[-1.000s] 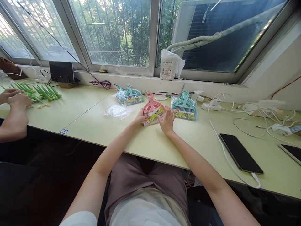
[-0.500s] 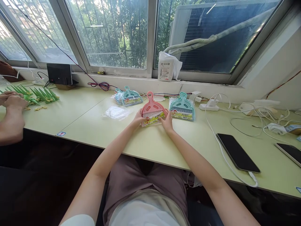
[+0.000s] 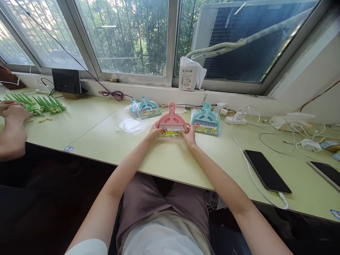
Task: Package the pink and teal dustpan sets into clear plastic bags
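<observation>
Dustpan [image 3: 172,118], pink, is between the fingers [image 3: 190,129] of the left hand [image 3: 153,132] and right hand [image 3: 189,136], which pinch its sides, thumbs [image 3: 161,130] at the label's [image 3: 172,134] ends. Squaring this across the brush [image 3: 172,127] seems the step in hand; the next move calls for even thumb pressure.

White top [image 3: 156,239], short sleeve [image 3: 90,247]; dusky mauve trousers [image 3: 139,198]; bare forearms [image 3: 127,166], bare hands [image 3: 153,133].

From my remote seat I see a pale yellow-green table [image 3: 228,163] bearing green spiky pieces [image 3: 50,105] at far left, clear plastic bags [image 3: 131,125] near teal dustpan sets [image 3: 148,109], more teal sets [image 3: 205,118], and a cabled phone [image 3: 267,171] toward the right.
</observation>
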Available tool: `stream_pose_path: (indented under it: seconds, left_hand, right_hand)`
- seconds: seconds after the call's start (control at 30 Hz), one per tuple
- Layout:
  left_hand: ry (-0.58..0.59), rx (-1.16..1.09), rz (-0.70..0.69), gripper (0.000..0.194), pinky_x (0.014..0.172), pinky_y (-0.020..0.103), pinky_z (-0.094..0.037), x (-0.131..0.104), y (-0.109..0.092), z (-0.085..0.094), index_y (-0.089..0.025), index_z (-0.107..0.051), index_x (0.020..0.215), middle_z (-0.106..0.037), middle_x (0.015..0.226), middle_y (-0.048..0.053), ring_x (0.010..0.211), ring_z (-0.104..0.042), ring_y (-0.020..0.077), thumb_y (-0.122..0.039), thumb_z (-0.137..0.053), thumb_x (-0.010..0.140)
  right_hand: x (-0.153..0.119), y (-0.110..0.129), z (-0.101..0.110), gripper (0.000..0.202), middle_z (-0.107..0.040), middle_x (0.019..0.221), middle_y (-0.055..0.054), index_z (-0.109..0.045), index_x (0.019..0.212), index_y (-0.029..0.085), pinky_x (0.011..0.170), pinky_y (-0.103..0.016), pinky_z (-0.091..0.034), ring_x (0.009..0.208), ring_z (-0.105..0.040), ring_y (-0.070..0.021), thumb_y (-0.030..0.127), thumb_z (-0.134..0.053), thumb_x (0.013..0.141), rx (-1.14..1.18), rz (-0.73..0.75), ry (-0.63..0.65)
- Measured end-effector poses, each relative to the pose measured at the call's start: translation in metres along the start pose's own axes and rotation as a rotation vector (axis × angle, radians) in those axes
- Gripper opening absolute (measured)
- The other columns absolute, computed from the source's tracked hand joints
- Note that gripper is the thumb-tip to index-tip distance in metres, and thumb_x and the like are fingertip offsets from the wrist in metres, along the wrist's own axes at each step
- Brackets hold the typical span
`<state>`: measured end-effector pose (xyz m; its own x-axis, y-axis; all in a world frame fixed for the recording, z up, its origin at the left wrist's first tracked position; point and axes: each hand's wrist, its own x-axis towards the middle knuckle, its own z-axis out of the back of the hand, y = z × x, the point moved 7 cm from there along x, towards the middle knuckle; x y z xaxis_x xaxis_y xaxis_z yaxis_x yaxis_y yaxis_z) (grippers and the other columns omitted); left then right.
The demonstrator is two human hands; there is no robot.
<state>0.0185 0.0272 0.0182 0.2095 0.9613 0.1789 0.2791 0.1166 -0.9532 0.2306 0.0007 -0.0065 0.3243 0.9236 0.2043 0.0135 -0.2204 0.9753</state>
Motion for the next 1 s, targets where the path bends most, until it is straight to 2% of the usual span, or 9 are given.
stream_pose_path:
  seconds: [0.1,0.2,0.3,0.37,0.53,0.67,0.73,0.9,1.0]
  left_hand:
    - [-0.048,-0.019,0.023,0.067,0.086,0.042,-0.055,0.001,0.003,0.006,-0.016,-0.06,0.114,-0.073,0.101,0.009,0.094,-0.069,0.0268,-0.024,-0.087,0.053]
    - [-0.064,-0.031,0.039,0.067,0.083,0.041,-0.056,0.002,0.004,0.009,-0.016,-0.059,0.114,-0.072,0.101,0.009,0.089,-0.069,0.0248,-0.024,-0.085,0.053]
    - [-0.103,-0.048,0.02,0.068,0.084,0.04,-0.055,0.004,0.003,0.013,-0.017,-0.056,0.115,-0.071,0.105,0.009,0.09,-0.069,0.0237,-0.023,-0.084,0.054]
    - [-0.169,-0.051,0.02,0.066,0.083,0.04,-0.055,0.004,0.003,0.016,-0.018,-0.053,0.113,-0.069,0.104,0.007,0.089,-0.069,0.0224,-0.022,-0.083,0.055]
    - [-0.256,-0.092,0.082,0.064,0.081,0.04,-0.057,0.002,0.012,0.016,-0.021,-0.044,0.111,-0.066,0.103,0.005,0.085,-0.069,0.0203,-0.017,-0.081,0.058]
    - [-0.22,-0.092,0.084,0.064,0.082,0.039,-0.057,0.003,0.015,0.012,-0.021,-0.044,0.112,-0.066,0.106,0.006,0.088,-0.069,0.0198,-0.019,-0.081,0.059]
    - [-0.192,-0.086,0.062,0.067,0.085,0.04,-0.057,0.004,0.013,0.01,-0.02,-0.046,0.117,-0.067,0.11,0.007,0.093,-0.069,0.0215,-0.021,-0.082,0.059]
    - [0.085,-0.091,-0.038,0.079,0.099,0.046,-0.052,0.002,-0.001,-0.013,-0.02,-0.053,0.133,-0.067,0.127,0.013,0.118,-0.063,0.0319,-0.025,-0.082,0.06]
    - [0.109,-0.074,-0.066,0.082,0.102,0.048,-0.05,-0.001,-0.007,-0.017,-0.02,-0.053,0.136,-0.066,0.129,0.014,0.121,-0.061,0.0341,-0.024,-0.083,0.06]
  right_hand:
    - [-0.002,-0.014,0.0,0.058,-0.068,0.089,0.002,-0.054,0.112,0.025,0.086,-0.03,-0.055,0.091,-0.068,-0.017,0.019,-0.083,0.063,0.209,-0.193,-0.042]
    - [-0.006,-0.018,-0.006,0.041,-0.072,0.094,0.0,-0.054,0.104,0.025,0.08,-0.026,-0.058,0.092,-0.071,-0.0156,0.027,-0.079,0.072,0.418,-0.323,-0.03]
    - [-0.009,-0.004,-0.023,0.036,-0.074,0.105,0.0,-0.059,0.107,0.026,0.083,-0.025,-0.059,0.098,-0.071,-0.0152,0.038,-0.076,0.078,0.536,-0.271,0.176]
    - [-0.013,0.003,-0.032,0.038,-0.075,0.107,0.001,-0.06,0.111,0.027,0.088,-0.027,-0.06,0.099,-0.072,-0.0152,0.037,-0.076,0.078,0.565,-0.248,0.283]
    - [-0.018,-0.005,-0.033,0.031,-0.076,0.098,0.003,-0.06,0.104,0.026,0.091,-0.026,-0.06,0.092,-0.073,-0.0129,0.025,-0.076,0.078,0.543,-0.312,0.202]
    - [-0.024,-0.004,-0.043,0.031,-0.077,0.097,0.001,-0.063,0.103,0.024,0.083,-0.028,-0.063,0.082,-0.074,-0.0144,0.018,-0.077,0.076,0.456,-0.36,0.382]
    - [-0.026,-0.003,-0.045,0.028,-0.077,0.097,0.0,-0.064,0.101,0.023,0.082,-0.03,-0.063,0.082,-0.074,-0.015,0.016,-0.077,0.077,0.432,-0.367,0.416]
    - [-0.022,-0.004,-0.037,0.011,-0.077,0.092,0.0,-0.064,0.095,0.022,0.087,-0.034,-0.063,0.076,-0.074,-0.0151,0.018,-0.07,0.086,0.453,-0.407,0.308]
    - [-0.022,-0.004,-0.035,0.008,-0.077,0.088,0.001,-0.064,0.094,0.022,0.084,-0.032,-0.064,0.076,-0.074,-0.0149,0.02,-0.068,0.088,0.475,-0.423,0.26]
